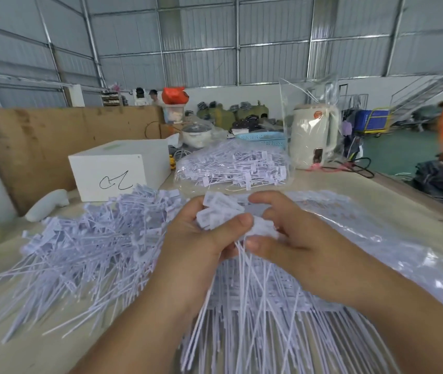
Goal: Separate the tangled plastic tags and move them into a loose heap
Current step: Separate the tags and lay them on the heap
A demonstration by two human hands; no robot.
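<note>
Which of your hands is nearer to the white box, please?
Left. The left hand grips the tag bundle just in front and right of the white box; the right hand, also on the bundle, lies farther right.

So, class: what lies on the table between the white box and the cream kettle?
In the head view, a clear bag of plastic tags lies between the white box and the kettle.

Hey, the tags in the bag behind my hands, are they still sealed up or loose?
Still bagged: the tags lie bunched inside clear plastic. Whether the bag is sealed, cannot tell.
</note>
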